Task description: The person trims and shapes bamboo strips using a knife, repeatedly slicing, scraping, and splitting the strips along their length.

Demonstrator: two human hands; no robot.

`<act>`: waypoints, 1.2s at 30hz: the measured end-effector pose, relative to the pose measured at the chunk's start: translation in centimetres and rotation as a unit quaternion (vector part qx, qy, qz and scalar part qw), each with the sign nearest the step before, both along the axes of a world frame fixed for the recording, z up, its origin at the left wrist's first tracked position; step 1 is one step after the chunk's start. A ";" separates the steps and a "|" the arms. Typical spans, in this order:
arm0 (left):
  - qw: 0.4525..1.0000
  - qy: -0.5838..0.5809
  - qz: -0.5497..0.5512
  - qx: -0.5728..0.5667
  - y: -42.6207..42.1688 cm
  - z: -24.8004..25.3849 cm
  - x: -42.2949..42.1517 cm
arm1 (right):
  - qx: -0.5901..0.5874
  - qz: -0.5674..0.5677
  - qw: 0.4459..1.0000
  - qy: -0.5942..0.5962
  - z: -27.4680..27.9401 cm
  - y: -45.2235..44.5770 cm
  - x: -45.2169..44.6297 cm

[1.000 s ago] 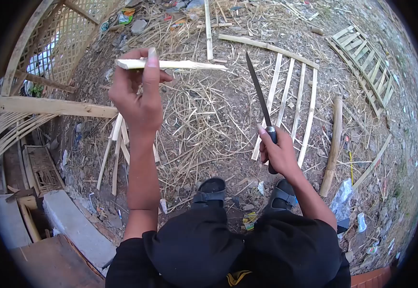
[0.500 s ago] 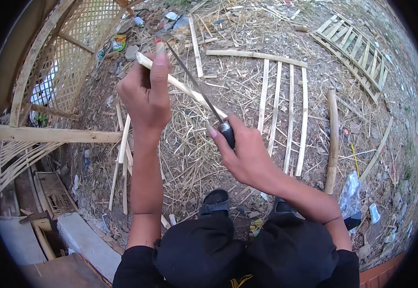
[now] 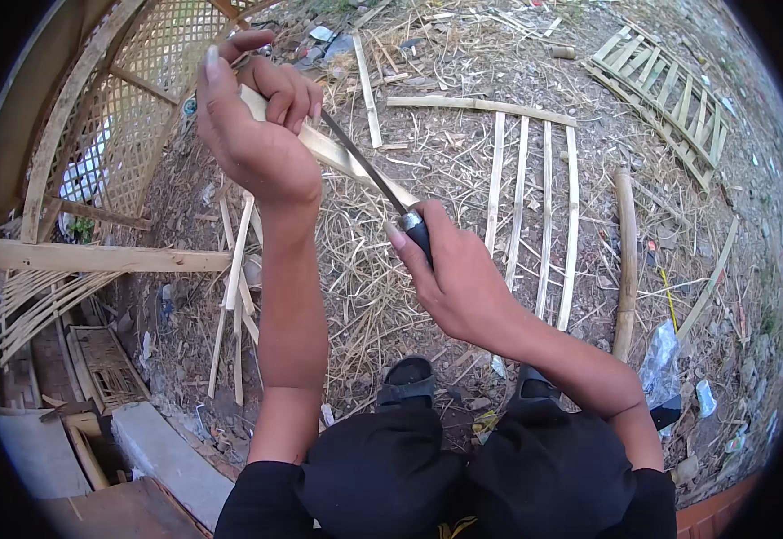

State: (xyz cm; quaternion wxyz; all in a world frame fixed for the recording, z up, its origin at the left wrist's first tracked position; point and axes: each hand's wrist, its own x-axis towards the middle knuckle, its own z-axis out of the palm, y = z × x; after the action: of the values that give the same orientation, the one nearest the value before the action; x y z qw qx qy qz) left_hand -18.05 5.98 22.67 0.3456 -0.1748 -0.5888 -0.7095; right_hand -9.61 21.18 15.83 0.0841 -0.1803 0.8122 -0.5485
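1. Many pale shavings (image 3: 355, 260) litter the ground (image 3: 593, 287), which spreads in front of the seated person's feet and beyond them.
2. One lattice panel (image 3: 144, 117) stands at the left, with a squared beam (image 3: 104, 258) running across below it.
3. Two slatted frames lie on the ground to the right: the nearer frame (image 3: 481, 109) has a single crossbar with four strips below it, and the farther frame (image 3: 647, 116) lies aslant.
4. One round pole (image 3: 627, 260) rests to the right of the nearer frame, pointing roughly away from the person.
5. One knife (image 3: 384, 189) slants up and leftward from its dark handle, its far end close to the left hand's curled fingers.
6. One pale strip (image 3: 330, 153) is up in front of the person, its long axis sloping from the left hand down toward the right. The blade crosses it at a narrow angle; whether the edge touches the wood I cannot tell.
7. Left hand (image 3: 261, 135): nearer the strip's upper end, its lower fingers bent around the wood, thumb and forefinger raised away from it.
8. Right hand (image 3: 463, 278): clenched on the knife handle, just beside the strip's lower end, thumb lying along the grip.
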 end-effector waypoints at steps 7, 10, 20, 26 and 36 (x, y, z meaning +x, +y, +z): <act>0.980 0.054 0.164 -0.098 1.0 -2.1 -1.8 | 0.018 -0.029 0.999 -0.001 -3.3 -1.1 -1.1; 0.974 0.094 0.172 -0.111 0.9 -2.1 -2.2 | 0.012 -0.020 0.999 -0.033 -1.7 -1.1 -1.3; 0.986 0.069 0.129 -0.082 2.3 -1.3 -4.0 | 0.057 -0.009 0.998 -0.017 1.7 -0.3 -4.1; 0.983 0.093 0.142 -0.068 2.6 -2.0 -7.4 | 0.069 -0.046 0.997 0.010 -0.1 -1.3 -5.6; 0.982 0.030 0.160 -0.092 1.0 -2.0 -10.0 | 0.039 -0.032 0.998 0.022 2.3 -2.2 -8.6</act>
State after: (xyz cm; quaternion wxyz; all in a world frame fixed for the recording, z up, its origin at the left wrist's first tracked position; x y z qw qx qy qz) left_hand -28.04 6.96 20.70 0.4542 -0.1308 -0.6614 -0.5824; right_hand -18.16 19.02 18.13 0.0553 -0.1632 0.8400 -0.5145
